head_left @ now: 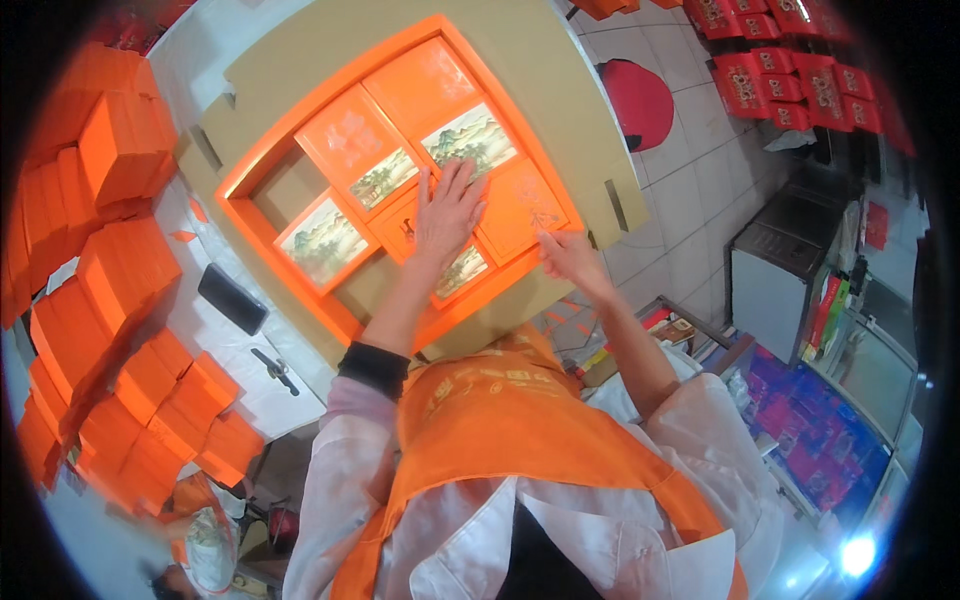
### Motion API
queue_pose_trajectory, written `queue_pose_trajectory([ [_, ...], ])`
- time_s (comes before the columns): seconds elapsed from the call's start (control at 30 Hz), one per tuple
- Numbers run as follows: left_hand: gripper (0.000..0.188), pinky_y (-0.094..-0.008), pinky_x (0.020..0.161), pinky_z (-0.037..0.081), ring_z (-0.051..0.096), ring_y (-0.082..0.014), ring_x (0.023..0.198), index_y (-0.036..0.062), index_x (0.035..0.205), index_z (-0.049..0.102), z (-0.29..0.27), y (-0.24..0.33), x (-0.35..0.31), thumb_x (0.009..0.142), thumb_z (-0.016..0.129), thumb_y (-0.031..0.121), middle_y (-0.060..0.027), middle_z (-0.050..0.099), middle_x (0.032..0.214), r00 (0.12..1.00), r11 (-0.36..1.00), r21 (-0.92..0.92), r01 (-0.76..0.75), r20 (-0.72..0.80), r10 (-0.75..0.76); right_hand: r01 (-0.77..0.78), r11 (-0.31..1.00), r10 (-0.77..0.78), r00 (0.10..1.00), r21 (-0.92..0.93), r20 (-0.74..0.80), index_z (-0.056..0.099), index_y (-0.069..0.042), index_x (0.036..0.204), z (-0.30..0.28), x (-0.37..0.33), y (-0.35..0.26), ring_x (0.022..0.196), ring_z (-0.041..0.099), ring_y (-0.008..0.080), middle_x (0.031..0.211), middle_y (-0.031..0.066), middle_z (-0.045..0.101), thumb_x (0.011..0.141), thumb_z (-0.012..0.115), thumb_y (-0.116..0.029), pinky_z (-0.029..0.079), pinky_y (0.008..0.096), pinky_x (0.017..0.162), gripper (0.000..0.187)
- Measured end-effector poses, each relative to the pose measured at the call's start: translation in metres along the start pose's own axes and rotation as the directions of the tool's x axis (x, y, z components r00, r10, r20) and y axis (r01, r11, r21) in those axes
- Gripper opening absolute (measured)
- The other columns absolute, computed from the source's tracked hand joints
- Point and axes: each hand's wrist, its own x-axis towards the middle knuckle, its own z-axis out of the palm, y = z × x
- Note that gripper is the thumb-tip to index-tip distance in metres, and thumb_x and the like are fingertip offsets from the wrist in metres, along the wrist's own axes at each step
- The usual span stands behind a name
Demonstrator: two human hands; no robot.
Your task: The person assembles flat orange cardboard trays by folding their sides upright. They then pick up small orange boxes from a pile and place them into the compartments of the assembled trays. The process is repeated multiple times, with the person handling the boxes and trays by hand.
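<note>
A large open orange gift-box tray (262, 150) lies on a sheet of brown cardboard, turned at an angle. Inside it sit several smaller orange boxes, some with a green and cream landscape print, such as the printed box (323, 243) at the left. My left hand (450, 212) lies with its fingers stretched out over the inner boxes near the middle. At the tray's right side, my right hand (572, 262) is closed in a pinch by the corner of an orange inner box (522, 205); whatever it may hold is hidden. Two gaps in the tray show brown bottom.
Stacks of orange boxes (120, 270) crowd the left. A black phone (233, 299) and a dark-handled tool (275, 371) rest on the white table (215, 355). Beyond the cardboard (540, 60) stand a red stool (636, 105), a grey cabinet (775, 290) and red packages (790, 80).
</note>
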Motion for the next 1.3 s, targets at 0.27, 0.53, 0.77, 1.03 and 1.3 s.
queue_pose_trajectory([
  [0.27,0.069,-0.0495,0.107,0.014,0.025,-0.0253,0.131,0.0116,0.132,0.038,-0.005,0.019,-0.012,0.075,0.062,0.043,-0.0110,0.029,0.141,0.992,0.996,-0.044,0.075,0.108,-0.070,0.579,0.517,-0.823,0.539,-0.630,-0.179,0.055,-0.004,0.105,0.016,0.001,-0.009,0.093,0.054,0.0305,0.105,0.0127,0.057,0.078,0.063,-0.014,0.044,0.0371,0.081,0.030],
  [0.53,0.066,-0.0478,0.107,0.017,0.025,-0.0268,0.131,0.0080,0.128,0.042,-0.004,0.002,-0.034,0.073,0.065,0.038,-0.0140,0.032,0.138,0.993,0.994,-0.028,0.102,0.070,-0.099,0.647,0.343,-0.836,0.541,-0.681,0.094,0.045,-0.003,0.122,0.019,0.040,0.003,0.116,0.040,0.0326,0.127,0.0144,0.044,0.074,0.063,-0.008,0.033,0.0409,0.098,0.051],
  [0.77,0.062,-0.0488,0.104,0.022,0.027,-0.0368,0.127,0.0066,0.129,0.037,-0.109,-0.020,-0.156,0.075,0.065,0.019,-0.0175,0.032,0.137,0.777,0.856,-0.131,0.501,-0.368,-0.511,0.632,0.408,-0.825,0.564,-0.659,0.031,0.046,0.001,0.119,0.028,0.031,0.003,0.120,0.038,0.0334,0.127,0.0166,0.044,0.082,0.057,-0.012,0.030,0.0406,0.100,0.040],
  [1.03,0.063,-0.0432,0.104,0.024,0.025,-0.0368,0.128,-0.0018,0.130,0.034,-0.245,-0.119,-0.411,0.080,0.064,0.022,-0.0248,0.028,0.136,-0.056,0.272,-0.355,0.894,-0.692,-0.720,0.660,0.679,-0.704,0.709,-0.321,-0.031,0.054,0.001,0.108,0.056,0.018,-0.044,0.096,0.053,0.0182,0.105,0.0087,0.057,0.091,0.049,-0.022,0.042,0.0299,0.081,0.029],
  [1.3,0.092,-0.0494,0.103,0.022,0.021,-0.0439,0.128,0.0029,0.137,0.023,-0.486,-0.207,-0.506,0.070,0.070,0.045,-0.0300,0.020,0.138,0.070,0.303,-0.068,0.951,-0.904,-0.422,0.685,0.723,-0.668,0.725,-0.087,0.167,0.056,-0.003,0.107,0.265,-0.061,-0.149,0.092,0.054,0.0143,0.101,0.0050,0.057,0.092,0.048,-0.022,0.043,0.0271,0.077,0.026],
])
